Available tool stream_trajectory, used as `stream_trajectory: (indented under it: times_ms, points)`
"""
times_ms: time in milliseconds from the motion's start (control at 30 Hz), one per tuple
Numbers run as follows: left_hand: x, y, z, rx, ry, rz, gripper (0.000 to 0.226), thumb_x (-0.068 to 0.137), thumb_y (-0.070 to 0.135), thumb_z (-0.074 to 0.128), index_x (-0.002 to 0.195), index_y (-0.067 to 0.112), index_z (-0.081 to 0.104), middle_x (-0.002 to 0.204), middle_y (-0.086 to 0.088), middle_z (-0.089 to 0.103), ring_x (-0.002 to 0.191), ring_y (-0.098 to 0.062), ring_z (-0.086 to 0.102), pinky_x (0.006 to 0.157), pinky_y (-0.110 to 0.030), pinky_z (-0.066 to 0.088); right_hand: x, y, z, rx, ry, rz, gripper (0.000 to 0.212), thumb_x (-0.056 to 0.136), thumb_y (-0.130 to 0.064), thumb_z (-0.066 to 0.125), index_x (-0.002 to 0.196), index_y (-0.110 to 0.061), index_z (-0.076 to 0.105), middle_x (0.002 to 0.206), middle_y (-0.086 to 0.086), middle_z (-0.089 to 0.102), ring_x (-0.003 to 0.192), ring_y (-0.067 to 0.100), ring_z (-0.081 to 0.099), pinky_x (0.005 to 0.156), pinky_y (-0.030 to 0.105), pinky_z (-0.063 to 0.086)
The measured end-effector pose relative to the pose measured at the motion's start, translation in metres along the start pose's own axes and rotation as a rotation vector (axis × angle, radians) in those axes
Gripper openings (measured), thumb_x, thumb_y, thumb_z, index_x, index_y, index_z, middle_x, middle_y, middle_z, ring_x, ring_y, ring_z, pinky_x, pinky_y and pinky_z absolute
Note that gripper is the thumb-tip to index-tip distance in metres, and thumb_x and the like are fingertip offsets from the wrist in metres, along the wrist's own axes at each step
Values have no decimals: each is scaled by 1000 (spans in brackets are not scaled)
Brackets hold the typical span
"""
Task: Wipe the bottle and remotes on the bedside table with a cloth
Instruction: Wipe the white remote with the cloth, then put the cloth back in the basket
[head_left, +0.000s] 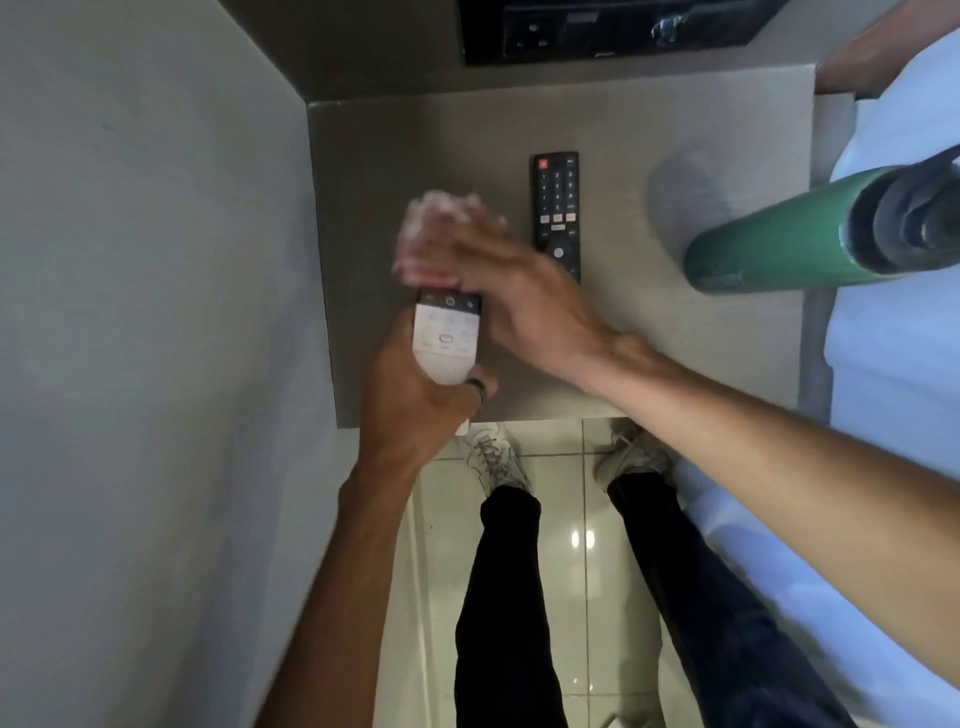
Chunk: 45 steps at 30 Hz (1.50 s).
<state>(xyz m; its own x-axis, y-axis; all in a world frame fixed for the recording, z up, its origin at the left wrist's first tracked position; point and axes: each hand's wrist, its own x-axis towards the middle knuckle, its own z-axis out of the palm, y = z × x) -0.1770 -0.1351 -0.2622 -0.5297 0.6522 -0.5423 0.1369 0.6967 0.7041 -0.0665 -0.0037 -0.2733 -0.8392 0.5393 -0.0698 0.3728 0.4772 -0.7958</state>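
Note:
My left hand (415, 395) grips a white remote (445, 338) by its lower end, holding it over the front left of the bedside table (675, 353). My right hand (514, 296) presses a pale pinkish cloth (436, 234) against the remote's top end; the cloth is blurred by motion and hides that end. A black remote (556, 213) lies flat on the table, just right of my right hand. A green bottle (779, 244) with a dark cap stands on the table's right side.
A grey wall (156, 312) runs close along the table's left edge. A black panel (613, 28) is set into the wall behind the table. White bedding (893, 338) lies to the right. My legs and shoes stand on a tiled floor (571, 519) below.

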Motion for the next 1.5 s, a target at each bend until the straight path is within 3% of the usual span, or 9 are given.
stream_trajectory:
  times_ms: [167, 300, 500, 733, 833, 933, 1067, 1267, 1500]
  points:
    - [19, -29, 22, -11, 164, 24, 65, 58, 38, 82, 115, 40, 51, 105, 9, 66, 88, -14, 70, 57, -30, 66, 17, 27, -31, 1029, 284, 744, 43, 110, -10, 48, 151, -23, 54, 147, 9, 63, 135, 39, 60, 113, 61, 49]
    - [58, -64, 31, 110, 308, 44, 86, 69, 17, 92, 142, 11, 47, 133, -18, 49, 115, -27, 57, 86, -53, 66, -22, 34, -29, 1475, 145, 828, 58, 95, -37, 66, 148, -14, 54, 132, 14, 74, 121, 36, 72, 97, 53, 61]
    - [94, -88, 36, 232, 330, 51, 88, 64, 36, 85, 139, 6, 50, 130, -20, 46, 116, -29, 52, 94, -51, 62, -72, 27, -9, 1726, 119, 838, 78, 84, -41, 69, 149, -2, 50, 133, 17, 69, 122, 36, 68, 108, 59, 54]
    - [60, -43, 30, 225, 305, 13, 99, 80, 60, 73, 160, 15, 35, 156, -20, 40, 145, -40, 41, 119, -61, 43, -97, 1, -26, 1601, 115, 980, 52, 87, -9, 66, 138, -1, 59, 115, 14, 78, 104, 31, 74, 104, 47, 57]
    - [-2, 21, 33, -156, -63, -103, 87, 80, 84, 56, 147, 30, 56, 148, -4, 61, 134, -24, 60, 112, -55, 51, -123, -20, -58, 1576, 120, 954, 44, 92, -11, 62, 135, -2, 63, 130, 21, 73, 103, 29, 76, 94, 38, 63]
    - [-74, 91, 48, -221, -481, -112, 62, 88, 81, 51, 129, 37, 68, 119, 5, 79, 106, -8, 74, 88, -38, 60, -156, -45, -101, 1387, 184, 859, 29, 91, -9, 62, 117, -15, 71, 108, 10, 80, 94, 22, 76, 85, 33, 64]
    - [-139, 188, 95, -131, -372, 111, 47, 94, 40, 56, 118, 0, 60, 111, -33, 66, 98, -40, 66, 95, -64, 55, -216, -70, -184, 707, 411, 781, 24, 92, -23, 69, 112, -35, 71, 104, -11, 80, 96, 6, 75, 81, 24, 60]
    - [-146, 333, 206, 72, -283, 411, 22, 90, 27, 74, 103, 9, 72, 76, 2, 73, 69, -21, 65, 65, -39, 56, -276, -13, -308, 321, 862, 796, 23, 98, -25, 67, 120, -24, 73, 105, -5, 77, 85, 2, 70, 77, 19, 57]
    - [-79, 417, 338, 645, -142, 745, 49, 86, 18, 63, 135, 19, 67, 133, -14, 65, 120, -39, 57, 95, -47, 56, -256, 133, -400, 250, 930, 899, 25, 91, -22, 69, 112, -13, 79, 98, 1, 79, 87, 14, 72, 84, 32, 61]
